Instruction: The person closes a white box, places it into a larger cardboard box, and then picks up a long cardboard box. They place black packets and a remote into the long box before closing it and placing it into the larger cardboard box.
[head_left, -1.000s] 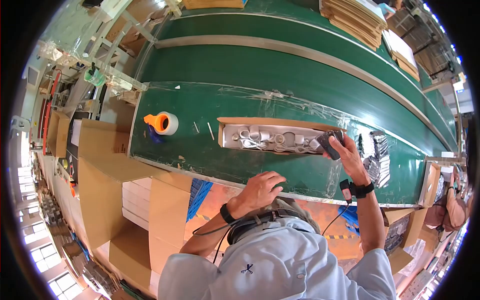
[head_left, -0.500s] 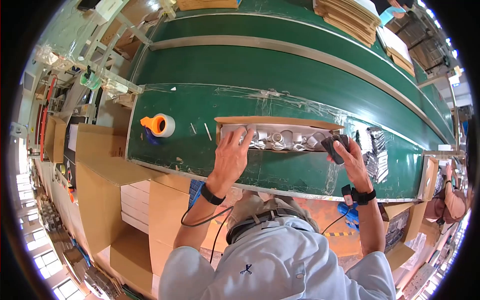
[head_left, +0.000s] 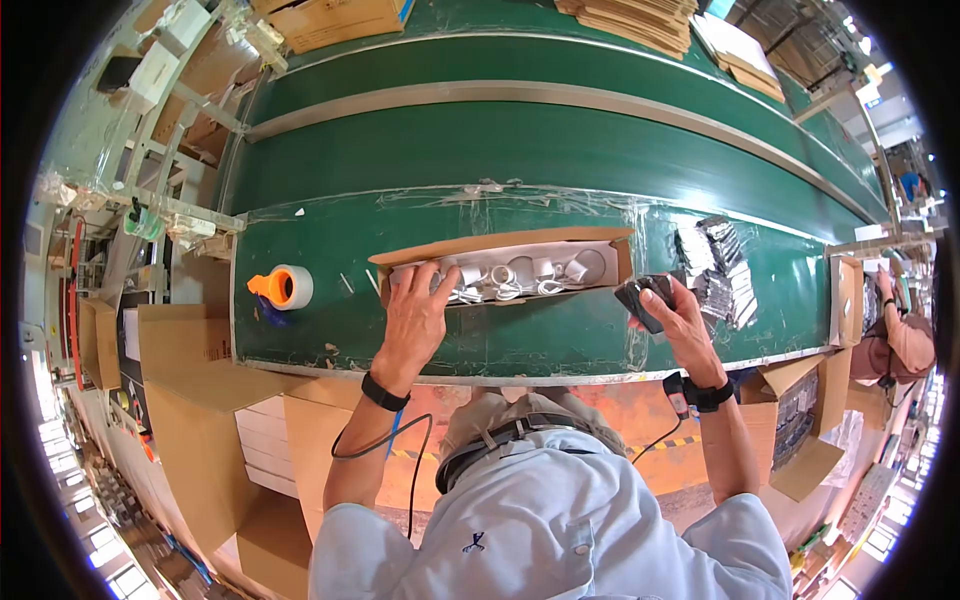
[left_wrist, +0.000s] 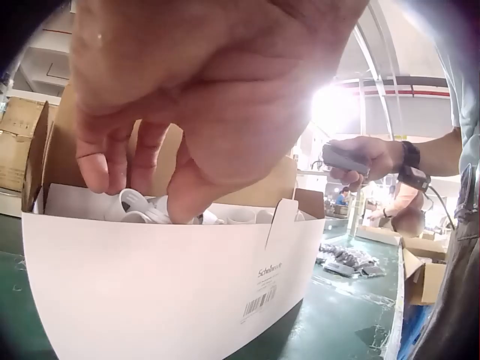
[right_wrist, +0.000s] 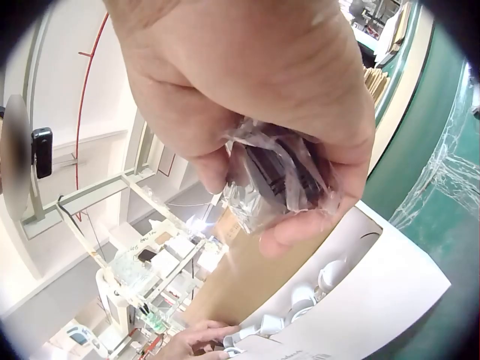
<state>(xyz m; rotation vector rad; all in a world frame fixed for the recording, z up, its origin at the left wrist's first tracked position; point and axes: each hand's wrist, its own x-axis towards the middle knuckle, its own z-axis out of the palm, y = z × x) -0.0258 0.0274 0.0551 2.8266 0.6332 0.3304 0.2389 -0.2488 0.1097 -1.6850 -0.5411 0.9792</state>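
A long, narrow carton [head_left: 390, 290], white outside and brown inside, stands open on the green workbench. White round-headed fittings [head_left: 505, 280] with coiled white cords lie in a row inside it. My left hand [head_left: 413, 325] reaches into the carton's left end, fingers pointing down. In the left wrist view, its thumb and fingers stand apart among the white parts [left_wrist: 135, 202]. To the right of the carton, my right hand [head_left: 680, 320] grips a black block in clear plastic wrap [right_wrist: 281, 176], fingers and thumb around it.
A tape roll on an orange dispenser [head_left: 285, 288] lies at the bench's left. More plastic-wrapped black pieces [head_left: 718, 272] are piled on the right. Open cardboard boxes [head_left: 190, 400] stand below the bench's front edge. Flat cardboard [head_left: 640, 20] is stacked at the back.
My left hand has moved from the bench's front edge up and left into the carton's left end. My right hand still holds the wrapped black block, now slightly apart from the carton. The head view has shifted.
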